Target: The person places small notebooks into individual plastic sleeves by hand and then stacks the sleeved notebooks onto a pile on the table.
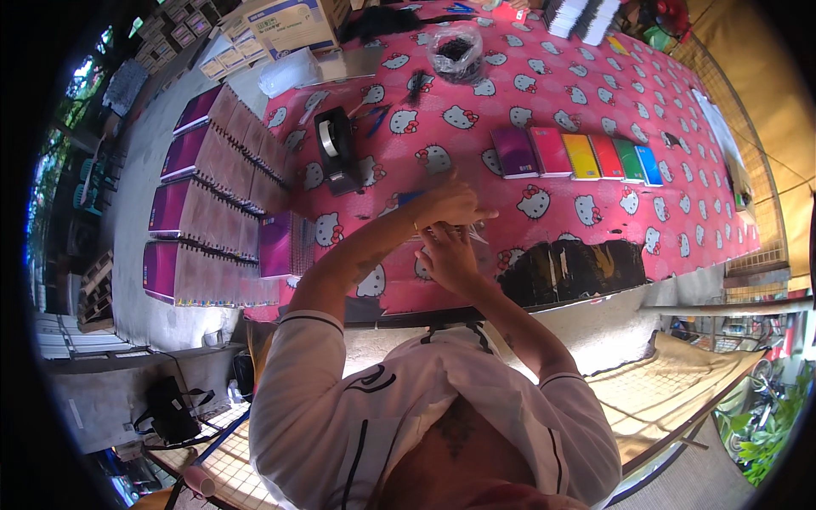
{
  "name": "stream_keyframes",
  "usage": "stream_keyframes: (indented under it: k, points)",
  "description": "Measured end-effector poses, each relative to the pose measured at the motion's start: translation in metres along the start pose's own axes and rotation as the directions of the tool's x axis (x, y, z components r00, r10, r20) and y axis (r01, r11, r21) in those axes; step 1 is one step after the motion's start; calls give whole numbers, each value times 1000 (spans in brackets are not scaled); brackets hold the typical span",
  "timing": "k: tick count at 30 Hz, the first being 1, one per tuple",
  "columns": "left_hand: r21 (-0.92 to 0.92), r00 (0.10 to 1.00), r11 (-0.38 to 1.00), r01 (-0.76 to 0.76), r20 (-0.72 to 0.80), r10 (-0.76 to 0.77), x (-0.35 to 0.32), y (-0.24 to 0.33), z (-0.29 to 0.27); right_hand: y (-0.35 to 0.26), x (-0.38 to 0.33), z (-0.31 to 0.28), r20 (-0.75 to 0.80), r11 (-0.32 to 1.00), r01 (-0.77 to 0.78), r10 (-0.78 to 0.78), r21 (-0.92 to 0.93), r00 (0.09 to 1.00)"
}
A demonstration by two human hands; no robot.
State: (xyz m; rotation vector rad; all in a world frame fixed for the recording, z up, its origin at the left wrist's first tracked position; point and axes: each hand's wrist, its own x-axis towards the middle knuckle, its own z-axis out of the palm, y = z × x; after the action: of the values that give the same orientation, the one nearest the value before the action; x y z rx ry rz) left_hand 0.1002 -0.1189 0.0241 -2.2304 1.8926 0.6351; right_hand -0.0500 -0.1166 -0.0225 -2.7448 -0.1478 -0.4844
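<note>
Small flat blue item [409, 199] sits on the pink cat-print tablecloth [544, 110], mostly hidden by the left wrist; can't ID it. Left hand [455, 204] fingers partly extended, right hand [449, 257] just nearer the body, fingers loosely bent; can't tell if either grips anything. Black tape dispenser [340, 177] beyond, left. Tan-and-blue cardboard carton [293, 30] cut off up top.

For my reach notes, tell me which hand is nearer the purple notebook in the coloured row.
Left. The left hand is below and left of the purple notebook; the right hand sits lower in view, farther away.
</note>
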Motion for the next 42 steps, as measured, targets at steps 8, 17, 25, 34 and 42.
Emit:
stream_keyframes:
  k: [8, 17, 25, 34, 42]
  points:
    - [-81, 924, 996, 24, -378, -53, 9, -27, 25, 7, -1, 2, -23, 1000, 9, -10, -21, 1000]
    - [-187, 738, 959, 213, -613, -283, 0, -115, 59, 9, -2, 3, -11, 999, 7, -7, -39, 1000]
    - [-136, 713, 928, 346, -606, -354, -18, -122, 65, 4, 2, 1, -30, 1000, 21, -21, -14, 999]
    - [-210, 700, 938, 276, -625, -346, -17, -128, 75, 2, 0, 2, -33, 1000, 25, -25, 1, 999]
    - [-182, 666, 955, 236, -685, -295, -20, -110, 57, 5, 0, 1, -8, 1000, 15, -15, -20, 1000]
